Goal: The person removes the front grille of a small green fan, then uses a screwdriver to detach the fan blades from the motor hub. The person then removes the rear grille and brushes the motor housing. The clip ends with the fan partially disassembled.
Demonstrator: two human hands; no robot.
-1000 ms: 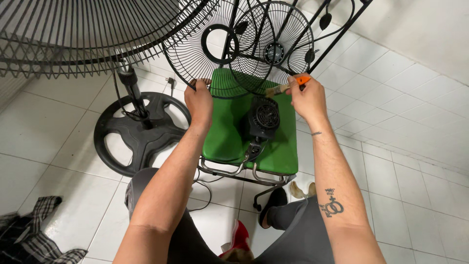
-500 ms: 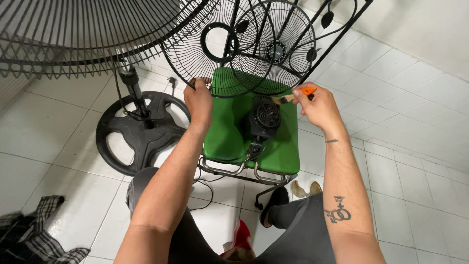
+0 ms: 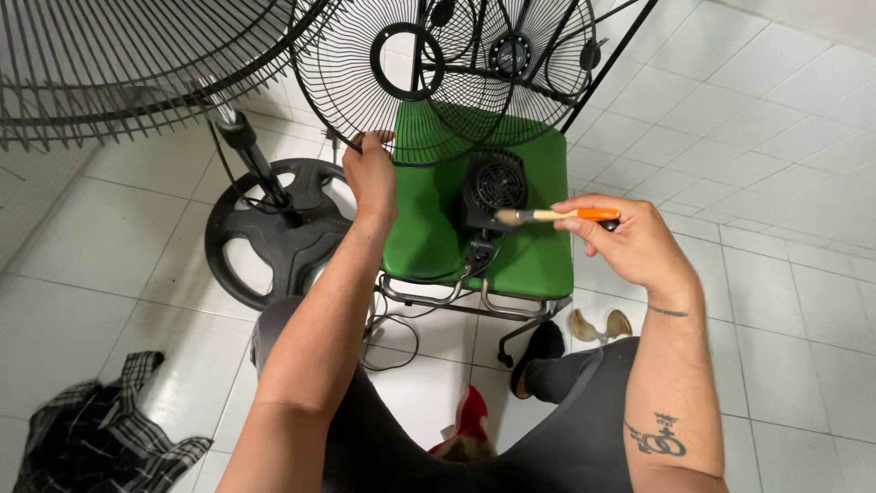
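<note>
While the left hand (image 3: pixel 370 173) stays clamped on the lower rim of the black wire fan guard (image 3: pixel 401 82) in the upper middle of the head view, the right hand (image 3: pixel 630 242) has come away from that guard: a second ago it held the small brush (image 3: pixel 557 215) up against the wires, and now it has dropped toward the right centre of the frame, fingers closed round the orange handle, the brush lying level with its bristles pointing left. Those bristles now sit just over the black fan motor (image 3: pixel 493 187) that rests on the green chair seat (image 3: pixel 429 228), so by my reading the brushing has passed from the grille to the motor housing, though contact with it cannot be told. The guard stands tilted on the far edge of the seat, above and left of the brush; the two hands are well apart, the motor between them. Left of the chair the round black fan base (image 3: pixel 274 246) and its pole stand on the white tiled floor (image 3: pixel 91 265), a checked cloth (image 3: pixel 100 438) lies at lower left, and a larger grille (image 3: pixel 109 64) crosses the upper left.
</note>
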